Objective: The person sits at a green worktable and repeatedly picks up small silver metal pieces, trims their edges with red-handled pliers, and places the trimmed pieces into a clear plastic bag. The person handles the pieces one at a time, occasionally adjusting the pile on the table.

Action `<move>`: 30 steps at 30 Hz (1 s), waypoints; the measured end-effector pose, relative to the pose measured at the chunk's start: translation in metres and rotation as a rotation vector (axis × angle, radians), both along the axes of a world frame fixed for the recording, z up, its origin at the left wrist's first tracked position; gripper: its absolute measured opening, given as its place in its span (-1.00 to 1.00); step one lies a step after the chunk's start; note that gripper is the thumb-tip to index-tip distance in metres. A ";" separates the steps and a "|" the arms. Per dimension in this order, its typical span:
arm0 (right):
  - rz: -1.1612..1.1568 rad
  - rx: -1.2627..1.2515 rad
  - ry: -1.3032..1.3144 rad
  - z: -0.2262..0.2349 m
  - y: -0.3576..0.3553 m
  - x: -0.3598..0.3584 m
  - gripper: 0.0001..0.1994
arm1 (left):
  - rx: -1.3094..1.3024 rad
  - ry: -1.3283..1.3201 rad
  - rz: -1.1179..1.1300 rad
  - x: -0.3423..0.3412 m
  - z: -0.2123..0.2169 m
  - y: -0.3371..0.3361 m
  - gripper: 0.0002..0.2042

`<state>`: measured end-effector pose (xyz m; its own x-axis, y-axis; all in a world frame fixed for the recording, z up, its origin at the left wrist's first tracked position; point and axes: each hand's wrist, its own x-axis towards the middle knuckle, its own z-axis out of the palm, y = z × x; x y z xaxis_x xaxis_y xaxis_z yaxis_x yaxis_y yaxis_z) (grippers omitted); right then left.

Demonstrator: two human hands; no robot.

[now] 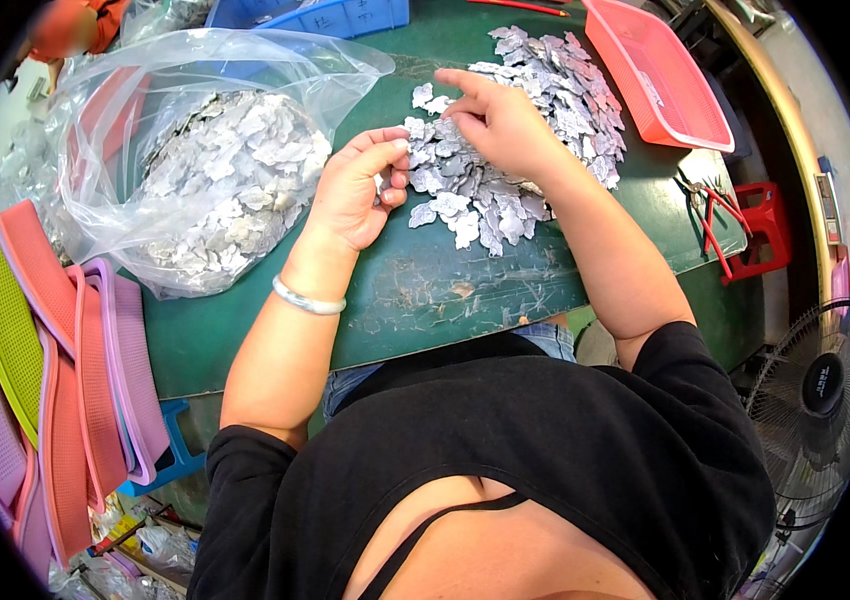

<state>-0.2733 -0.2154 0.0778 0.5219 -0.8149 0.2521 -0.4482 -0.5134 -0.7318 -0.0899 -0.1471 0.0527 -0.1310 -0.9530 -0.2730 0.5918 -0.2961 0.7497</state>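
Note:
A loose pile of flat, grey, leaf-shaped pieces [505,215] with jagged edges lies on the green tabletop. At the pile's left edge is my left hand [360,185], its fingers curled and the thumb pressed toward the index finger. A bit of grey shows inside the curled fingers. My right hand [500,125] hovers over the pile's upper left, index finger stretched out and thumb apart from it. Its other fingers are partly hidden beneath. Left of my left hand, a large clear plastic bag [355,65] stands open, filled with more grey pieces [235,170].
A pink plastic basket [680,110] sits at the far right, with red-handled pliers [710,215] nearer me. Stacked colored baskets [75,340] rise at the left. A blue crate [345,18] stands at the back; a fan [815,400] is at right.

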 end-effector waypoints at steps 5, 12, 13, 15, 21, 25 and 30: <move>0.077 0.257 -0.288 -0.002 0.001 0.002 -0.55 | -0.034 -0.154 -0.024 -0.011 0.007 0.004 -0.86; 0.107 0.166 -0.229 0.001 0.008 0.006 -0.50 | 0.010 -0.127 -0.017 -0.010 0.004 0.003 -0.91; 0.134 -0.012 -0.113 -0.004 0.005 0.006 -0.49 | 0.003 -0.110 -0.019 -0.009 0.002 0.002 -0.92; 0.187 -0.367 0.120 -0.016 -0.001 0.008 -0.46 | -0.012 -0.078 -0.021 -0.006 -0.001 0.002 -0.92; 0.172 -0.174 0.192 -0.009 0.000 0.008 -0.46 | 0.053 -0.050 0.173 -0.003 0.012 0.005 -0.93; 0.165 -0.351 0.160 -0.016 0.000 0.011 -0.44 | 0.059 -0.025 0.222 -0.002 0.010 0.003 -0.88; 0.239 -0.275 0.243 -0.015 0.000 0.016 -0.45 | 0.021 0.032 0.136 0.003 0.002 0.000 -0.84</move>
<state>-0.2572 -0.2156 0.0631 0.7586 -0.5838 0.2893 -0.4357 -0.7846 -0.4410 -0.0867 -0.1473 0.0547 -0.0100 -0.9567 -0.2909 0.6510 -0.2270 0.7244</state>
